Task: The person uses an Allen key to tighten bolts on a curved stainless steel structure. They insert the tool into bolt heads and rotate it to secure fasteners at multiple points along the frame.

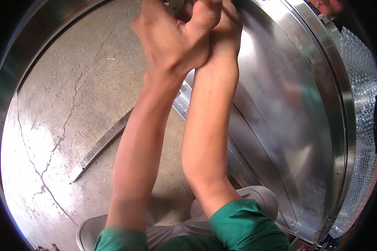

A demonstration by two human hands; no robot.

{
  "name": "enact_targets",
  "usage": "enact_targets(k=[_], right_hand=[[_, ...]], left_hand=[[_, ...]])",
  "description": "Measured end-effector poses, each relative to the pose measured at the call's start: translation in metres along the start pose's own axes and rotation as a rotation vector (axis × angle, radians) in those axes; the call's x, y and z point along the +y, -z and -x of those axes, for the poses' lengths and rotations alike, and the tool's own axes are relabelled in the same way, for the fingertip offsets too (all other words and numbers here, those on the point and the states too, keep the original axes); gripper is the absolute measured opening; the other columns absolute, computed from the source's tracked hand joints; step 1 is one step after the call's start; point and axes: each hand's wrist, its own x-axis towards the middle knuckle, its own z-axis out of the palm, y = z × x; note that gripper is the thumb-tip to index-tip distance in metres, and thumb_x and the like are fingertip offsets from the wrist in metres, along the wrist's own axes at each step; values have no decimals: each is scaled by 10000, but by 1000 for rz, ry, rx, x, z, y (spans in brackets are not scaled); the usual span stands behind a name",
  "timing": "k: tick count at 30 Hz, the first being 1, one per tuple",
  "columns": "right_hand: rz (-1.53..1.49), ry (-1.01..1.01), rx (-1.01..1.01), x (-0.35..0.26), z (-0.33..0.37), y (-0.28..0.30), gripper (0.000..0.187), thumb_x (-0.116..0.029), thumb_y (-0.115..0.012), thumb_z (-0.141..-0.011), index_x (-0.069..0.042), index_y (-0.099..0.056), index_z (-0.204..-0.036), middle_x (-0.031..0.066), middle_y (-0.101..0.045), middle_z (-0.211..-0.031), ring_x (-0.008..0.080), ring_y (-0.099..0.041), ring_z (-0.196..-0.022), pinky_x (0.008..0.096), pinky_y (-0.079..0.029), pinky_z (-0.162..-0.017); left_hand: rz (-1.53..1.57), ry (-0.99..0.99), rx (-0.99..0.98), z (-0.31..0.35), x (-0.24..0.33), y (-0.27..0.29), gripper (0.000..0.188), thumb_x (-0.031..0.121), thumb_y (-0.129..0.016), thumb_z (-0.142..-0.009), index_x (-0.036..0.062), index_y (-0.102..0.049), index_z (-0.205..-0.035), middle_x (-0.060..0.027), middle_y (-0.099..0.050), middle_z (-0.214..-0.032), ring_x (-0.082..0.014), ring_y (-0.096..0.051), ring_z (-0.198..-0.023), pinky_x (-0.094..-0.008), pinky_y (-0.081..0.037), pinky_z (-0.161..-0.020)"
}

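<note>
Both my arms reach forward to the top edge of the view, the wrists close together. My left hand [171,39] lies partly over the right, its fingers curled and its thumb bent inward. Between its thumb and fingers shows a small piece of grey metal [176,6], cut off by the frame edge, so its kind is unclear. My right hand [229,27] is beside and beneath the left, with its fingers hidden. Under the right forearm and to its right lies a large shiny sheet-metal panel [280,121] with a raised rim.
A narrow metal strip [98,149] lies slantwise on the cracked concrete floor [58,108] to the left. A metal frame edge [19,54] curves along the far left. Bubble wrap [360,92] is beyond the panel's right rim. My knees [259,198] are at the bottom.
</note>
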Motion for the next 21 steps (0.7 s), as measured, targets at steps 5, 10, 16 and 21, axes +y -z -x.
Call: enact_targets(k=[5,10,16,21], right_hand=[[17,-2,-6,-2,-3,-2,287,-345,-535,-1022,-62,-543,-973,1,-515,-749,129,-523,-648,283,-428,-581],[44,-4,-13,-3,-10,-4,295,-356,-528,-1029,-70,-546,-961,-5,-511,-729,122,-516,-630,275,-417,-563],[86,-12,-25,-4,-13,-7,305,-368,-520,-1038,-78,-549,-947,-12,-505,-706,113,-507,-609,264,-404,-540],[101,-29,-31,-8,-8,-7,316,-379,-513,-1045,-85,-552,-935,-18,-501,-686,105,-500,-591,256,-394,-522]], left_hand=[[25,-128,-7,-7,-16,-1,796,662,-441,-993,-98,-562,-1195,-168,-717,-952,-243,-702,-883,-353,-563,-750],[107,-167,53,-4,-27,-3,837,663,-368,-1015,-115,-533,-1277,-202,-665,-1110,-260,-655,-1020,-367,-523,-850],[151,-41,59,8,-38,0,924,710,-322,-1002,-130,-494,-1346,-211,-634,-1216,-262,-629,-1067,-361,-501,-895],[162,215,183,17,-38,-4,982,759,-338,-967,-123,-494,-1367,-162,-663,-1095,-195,-622,-898,-313,-489,-760]])
